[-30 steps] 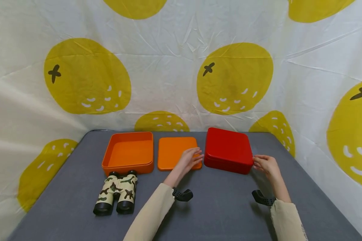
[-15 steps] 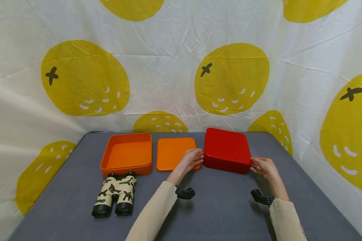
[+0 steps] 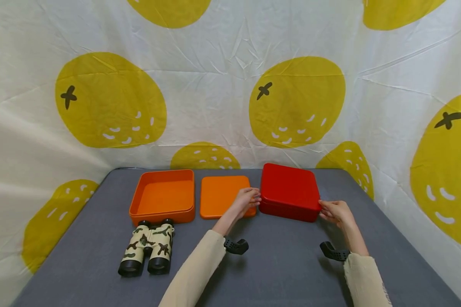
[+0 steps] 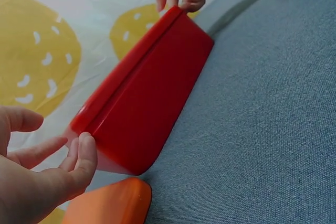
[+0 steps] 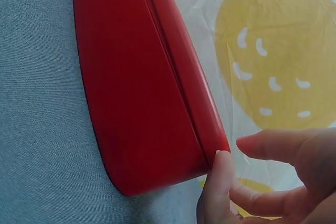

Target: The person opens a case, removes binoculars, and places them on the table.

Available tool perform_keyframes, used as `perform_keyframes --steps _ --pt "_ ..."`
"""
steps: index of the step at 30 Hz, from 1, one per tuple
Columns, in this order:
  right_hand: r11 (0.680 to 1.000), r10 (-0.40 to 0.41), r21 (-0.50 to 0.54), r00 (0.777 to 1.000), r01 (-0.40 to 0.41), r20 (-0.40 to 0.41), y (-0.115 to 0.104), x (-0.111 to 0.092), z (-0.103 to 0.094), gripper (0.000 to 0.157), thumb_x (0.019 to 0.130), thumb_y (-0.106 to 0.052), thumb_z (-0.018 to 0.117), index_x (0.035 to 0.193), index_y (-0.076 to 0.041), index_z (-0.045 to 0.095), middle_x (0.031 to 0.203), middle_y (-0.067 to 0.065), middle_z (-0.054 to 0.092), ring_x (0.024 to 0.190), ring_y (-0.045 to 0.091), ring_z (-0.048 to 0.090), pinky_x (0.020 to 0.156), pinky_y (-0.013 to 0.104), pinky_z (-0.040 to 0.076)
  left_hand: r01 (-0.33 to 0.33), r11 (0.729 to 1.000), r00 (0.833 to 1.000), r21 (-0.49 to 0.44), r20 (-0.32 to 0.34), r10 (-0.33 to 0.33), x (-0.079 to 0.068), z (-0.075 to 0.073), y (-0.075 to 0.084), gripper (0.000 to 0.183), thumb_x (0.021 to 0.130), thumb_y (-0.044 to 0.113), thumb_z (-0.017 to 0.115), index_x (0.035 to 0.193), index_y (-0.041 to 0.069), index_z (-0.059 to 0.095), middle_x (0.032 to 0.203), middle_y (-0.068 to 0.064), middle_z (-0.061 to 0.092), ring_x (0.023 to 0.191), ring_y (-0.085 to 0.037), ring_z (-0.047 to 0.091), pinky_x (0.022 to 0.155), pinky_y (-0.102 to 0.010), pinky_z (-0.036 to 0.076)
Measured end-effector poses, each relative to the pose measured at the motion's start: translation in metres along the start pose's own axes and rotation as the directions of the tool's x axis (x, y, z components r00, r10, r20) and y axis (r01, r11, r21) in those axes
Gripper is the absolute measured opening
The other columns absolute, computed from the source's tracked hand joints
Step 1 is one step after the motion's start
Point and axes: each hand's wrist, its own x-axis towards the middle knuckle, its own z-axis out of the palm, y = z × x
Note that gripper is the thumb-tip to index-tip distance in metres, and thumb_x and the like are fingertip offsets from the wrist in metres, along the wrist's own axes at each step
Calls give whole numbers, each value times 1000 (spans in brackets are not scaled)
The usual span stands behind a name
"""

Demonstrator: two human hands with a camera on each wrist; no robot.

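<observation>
A closed red box (image 3: 290, 185) stands at the back right of the table, a seam running below the edge of its lid (image 4: 118, 78). At its left side is my left hand (image 3: 244, 202), fingertips touching the corner near the seam, the other fingers spread. Across from it, my right hand (image 3: 337, 212) has a fingertip (image 5: 223, 163) at the lid's right front corner, while another finger stays apart from the box. Partly under my left hand in the head view lies a flat orange lid (image 3: 219, 194).
An open orange box (image 3: 163, 216) stands at the back left with a bare inside. Just before it lie camouflage-patterned binoculars (image 3: 136, 246). The grey cloth-covered table (image 3: 280, 264) ends at a white curtain (image 3: 207, 102) printed with yellow fruit.
My left hand has moved slightly right, up against the red box. The right hand's fingertips have shifted a little left at its corner. Box, orange lid and binoculars stay put.
</observation>
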Motion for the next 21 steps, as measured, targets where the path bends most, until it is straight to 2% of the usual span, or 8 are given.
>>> perform_keyframes --steps 4,8,10,12,14,16,19,21 --pt "1000 24 -12 999 -24 23 -4 1 -2 67 88 -23 52 128 23 23 72 -6 57 60 1 61 66 22 54 8 1000 1000 11 -5 -8 0 0 2 35 93 15 45 121 -5 50 103 -12 57 72 -12 56 90 -38 47" --pt "997 48 -66 999 -46 19 -8 1 -3 68 87 -27 55 125 21 25 71 -4 55 56 2 59 64 22 54 12 999 1000 35 1 -12 1 0 3 36 93 16 45 122 -4 50 110 -17 57 75 -15 58 91 -40 46" --pt "995 50 -90 999 -48 18 -9 1 -3 70 86 -28 55 125 20 23 74 -1 53 56 1 58 64 23 54 19 998 1000 52 6 -19 0 1 6 37 93 17 44 123 -5 49 115 -20 55 83 -23 60 92 -42 45" --pt "993 55 -109 998 -52 21 -10 2 -4 71 85 -29 56 124 20 21 77 2 52 56 2 57 64 23 54 27 997 1000 67 5 -27 -7 3 13 38 93 16 44 124 -6 47 120 -22 53 93 -32 58 95 -44 42" --pt "991 65 -122 998 -61 28 -11 3 -5 74 85 -30 56 125 19 18 79 3 50 57 2 57 64 23 54 25 996 1000 89 6 -26 -7 4 14 38 93 16 44 123 -6 48 120 -21 54 100 -35 56 94 -44 43" --pt "989 81 -126 996 -76 34 -12 4 -5 77 85 -31 57 127 19 15 80 4 49 58 3 56 63 22 53 25 993 1000 118 -3 -25 -6 5 14 36 93 16 44 122 -5 50 119 -20 55 99 -35 57 94 -43 43" --pt "987 108 -120 993 -102 45 -13 7 -6 80 84 -31 58 128 18 13 80 4 47 60 3 55 63 21 53 23 988 1000 153 -18 -20 3 4 7 34 92 17 45 119 -3 54 114 -17 58 87 -24 60 89 -39 47" --pt "987 124 -112 991 -117 52 -12 10 -6 82 84 -30 58 130 18 10 79 4 47 61 3 54 63 20 53 29 986 999 165 -27 -25 3 4 8 34 93 16 44 119 -2 54 114 -16 58 83 -18 59 88 -37 49"
